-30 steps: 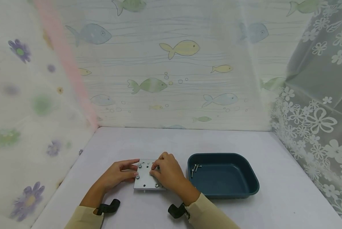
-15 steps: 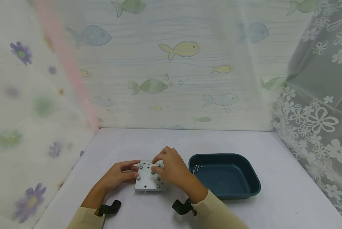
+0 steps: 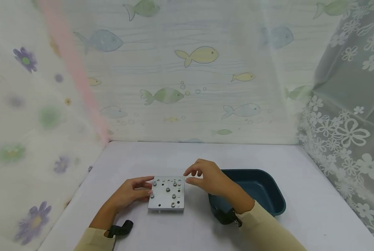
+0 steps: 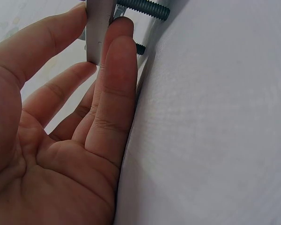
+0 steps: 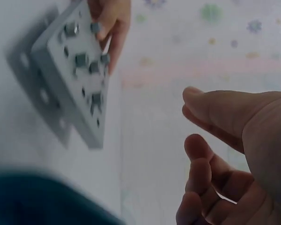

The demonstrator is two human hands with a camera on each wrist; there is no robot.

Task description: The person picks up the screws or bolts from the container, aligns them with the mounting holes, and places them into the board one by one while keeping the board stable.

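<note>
A silver metal plate [image 3: 163, 202] with holes stands slightly off the white table. Several socket-head screws [image 3: 168, 189] sit in it, heads up; in the left wrist view a threaded screw shank [image 4: 147, 8] sticks out below. My left hand [image 3: 129, 191] holds the plate by its left edge, thumb at the upper side and other fingers reaching beneath. Just off the plate's upper right corner is my right hand [image 3: 210, 177], apart from it. Nothing shows between its thumb and fingers [image 5: 199, 147] in the right wrist view.
A dark teal tray [image 3: 279, 205] stands right of the plate, partly under my right forearm, which hides its left part. Black wrist mounts [image 3: 121, 228] hang below both wrists. Patterned curtains [image 3: 199, 104] close off the back and sides of the table.
My right hand has let go of a screw in the plate's upper middle and moved right, off the plate and over the tray's left side. My left hand stays on the plate's edge.
</note>
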